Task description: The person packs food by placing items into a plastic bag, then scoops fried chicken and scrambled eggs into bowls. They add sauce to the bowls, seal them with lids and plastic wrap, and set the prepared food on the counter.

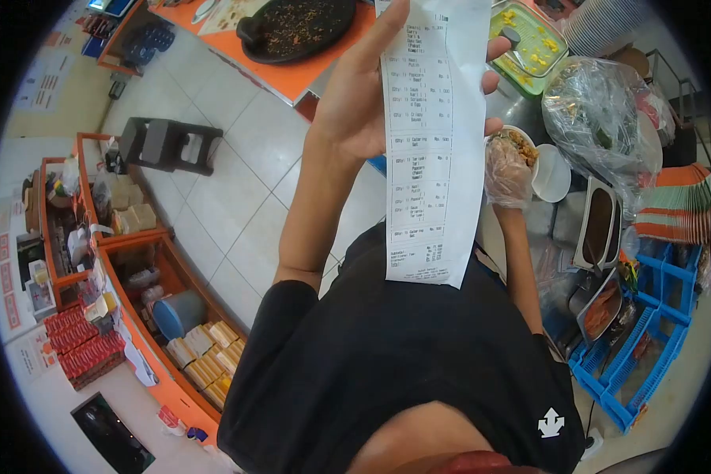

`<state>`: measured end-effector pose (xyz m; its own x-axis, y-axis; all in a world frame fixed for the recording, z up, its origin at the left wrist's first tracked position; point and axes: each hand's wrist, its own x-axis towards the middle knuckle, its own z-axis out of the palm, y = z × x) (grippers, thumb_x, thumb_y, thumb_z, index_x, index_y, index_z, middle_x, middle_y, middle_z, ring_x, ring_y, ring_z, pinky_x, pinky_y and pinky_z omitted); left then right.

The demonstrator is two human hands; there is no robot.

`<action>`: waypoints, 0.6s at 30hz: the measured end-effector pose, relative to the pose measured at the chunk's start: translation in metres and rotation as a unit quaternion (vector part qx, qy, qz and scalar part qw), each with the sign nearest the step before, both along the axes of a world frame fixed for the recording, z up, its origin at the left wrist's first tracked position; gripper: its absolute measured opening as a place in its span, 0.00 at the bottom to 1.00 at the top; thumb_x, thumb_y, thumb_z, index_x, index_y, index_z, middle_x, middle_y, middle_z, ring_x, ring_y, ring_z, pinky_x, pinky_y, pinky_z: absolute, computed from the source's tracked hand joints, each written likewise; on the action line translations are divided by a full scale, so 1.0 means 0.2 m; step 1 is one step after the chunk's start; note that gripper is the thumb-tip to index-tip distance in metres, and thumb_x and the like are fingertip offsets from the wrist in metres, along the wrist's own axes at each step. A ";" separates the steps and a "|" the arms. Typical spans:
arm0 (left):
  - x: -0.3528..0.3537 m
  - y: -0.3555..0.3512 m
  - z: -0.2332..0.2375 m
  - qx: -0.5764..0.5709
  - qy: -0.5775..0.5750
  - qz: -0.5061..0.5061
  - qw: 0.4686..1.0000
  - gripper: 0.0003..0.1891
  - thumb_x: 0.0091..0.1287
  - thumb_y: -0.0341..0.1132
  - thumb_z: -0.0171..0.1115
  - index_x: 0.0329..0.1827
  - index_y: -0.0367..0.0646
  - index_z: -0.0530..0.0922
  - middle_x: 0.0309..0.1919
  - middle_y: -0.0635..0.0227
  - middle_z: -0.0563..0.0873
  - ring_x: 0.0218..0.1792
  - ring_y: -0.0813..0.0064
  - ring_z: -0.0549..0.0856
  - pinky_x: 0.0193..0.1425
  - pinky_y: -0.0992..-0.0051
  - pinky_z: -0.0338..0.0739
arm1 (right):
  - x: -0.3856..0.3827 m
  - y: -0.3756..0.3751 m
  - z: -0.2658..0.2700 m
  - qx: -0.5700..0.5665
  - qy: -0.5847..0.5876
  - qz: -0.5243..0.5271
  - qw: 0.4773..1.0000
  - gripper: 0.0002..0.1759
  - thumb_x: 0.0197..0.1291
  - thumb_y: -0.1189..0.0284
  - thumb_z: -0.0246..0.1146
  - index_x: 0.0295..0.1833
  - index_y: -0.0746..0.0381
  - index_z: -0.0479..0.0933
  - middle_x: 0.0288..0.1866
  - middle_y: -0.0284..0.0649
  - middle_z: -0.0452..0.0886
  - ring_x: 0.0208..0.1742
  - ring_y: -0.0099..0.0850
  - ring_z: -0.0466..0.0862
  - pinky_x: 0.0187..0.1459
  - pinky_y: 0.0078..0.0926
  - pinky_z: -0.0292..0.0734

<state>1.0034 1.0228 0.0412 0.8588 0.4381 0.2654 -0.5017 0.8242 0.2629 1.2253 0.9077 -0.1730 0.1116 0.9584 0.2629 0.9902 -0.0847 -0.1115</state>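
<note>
My left hand (355,103), bare, grips a long printed receipt (430,189). Its thumb lies along the top of the paper and the fingertips show past the right edge. The receipt hangs down in front of my black shirt, its print facing me. To the right and lower, my right hand (505,175) wears a clear plastic glove. It is closed around the near side of a white bowl (536,167) with brown, crumbly food (521,144) inside; the receipt and glove hide part of the grip. Beside that bowl sits a white lid or second bowl (552,172).
A plastic-wrapped bundle (596,107), a green tray with yellow bits (551,35), metal food pans (600,221) and blue racks (656,340) line the right. A black stone plate (300,31) rests on the orange counter. Leftward are a dark stool (166,144) and orange shelves (138,347).
</note>
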 end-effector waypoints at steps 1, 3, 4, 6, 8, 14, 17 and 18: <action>0.00 0.00 -0.01 -0.001 0.001 0.002 1.000 0.29 0.72 0.54 0.38 0.71 0.47 0.52 0.58 0.46 0.69 0.51 0.53 0.77 0.55 0.40 0.74 | 0.01 0.00 0.00 -0.001 0.001 0.002 1.000 0.18 0.57 0.71 0.55 0.54 0.64 0.74 0.53 0.48 0.78 0.55 0.40 0.78 0.56 0.35 0.71; 0.02 0.01 -0.02 0.020 -0.052 -0.017 0.998 0.29 0.72 0.53 0.38 0.70 0.47 0.52 0.58 0.46 0.69 0.51 0.53 0.77 0.54 0.40 0.74 | 0.01 -0.01 0.01 0.021 0.013 0.011 1.000 0.18 0.57 0.71 0.56 0.53 0.65 0.75 0.52 0.49 0.78 0.55 0.42 0.77 0.56 0.35 0.72; 0.02 0.01 -0.01 0.020 -0.052 -0.018 0.998 0.29 0.72 0.53 0.38 0.70 0.47 0.52 0.58 0.46 0.69 0.51 0.53 0.77 0.54 0.40 0.74 | 0.00 -0.01 0.02 0.021 0.013 0.010 1.000 0.18 0.57 0.71 0.56 0.53 0.65 0.75 0.52 0.49 0.78 0.55 0.42 0.77 0.56 0.35 0.72; 0.02 -0.01 0.00 -0.009 -0.033 -0.009 0.999 0.29 0.72 0.53 0.38 0.70 0.47 0.52 0.57 0.45 0.69 0.51 0.53 0.77 0.54 0.40 0.74 | -0.01 0.00 0.04 0.134 0.009 0.054 0.989 0.19 0.58 0.69 0.56 0.53 0.67 0.75 0.52 0.51 0.78 0.57 0.45 0.76 0.58 0.36 0.70; 0.02 -0.01 0.01 -0.001 -0.037 -0.009 0.999 0.29 0.72 0.53 0.38 0.70 0.48 0.52 0.57 0.46 0.69 0.51 0.53 0.77 0.55 0.40 0.74 | -0.01 0.01 -0.03 0.114 -0.020 0.065 0.991 0.20 0.60 0.66 0.56 0.53 0.68 0.74 0.53 0.52 0.78 0.58 0.46 0.76 0.59 0.37 0.69; 0.03 -0.02 0.03 0.004 -0.046 -0.015 0.999 0.29 0.72 0.53 0.38 0.71 0.48 0.52 0.58 0.47 0.69 0.52 0.53 0.76 0.56 0.39 0.72 | -0.05 0.00 -0.11 0.064 -0.050 0.048 0.996 0.24 0.63 0.60 0.55 0.54 0.71 0.74 0.56 0.54 0.76 0.60 0.47 0.73 0.62 0.41 0.66; 0.04 -0.02 0.04 0.002 -0.065 -0.028 0.997 0.29 0.72 0.53 0.38 0.71 0.49 0.51 0.58 0.48 0.69 0.52 0.53 0.76 0.56 0.39 0.72 | -0.06 -0.01 -0.07 0.091 -0.032 0.052 0.994 0.24 0.63 0.60 0.54 0.53 0.71 0.75 0.55 0.54 0.76 0.61 0.47 0.73 0.62 0.41 0.65; 0.04 -0.02 0.04 -0.001 -0.071 -0.030 0.997 0.29 0.72 0.53 0.38 0.71 0.49 0.51 0.58 0.48 0.69 0.52 0.53 0.76 0.56 0.39 0.72 | -0.06 -0.01 -0.06 0.103 -0.019 0.051 0.993 0.24 0.63 0.60 0.54 0.53 0.71 0.75 0.55 0.54 0.76 0.61 0.47 0.73 0.62 0.41 0.64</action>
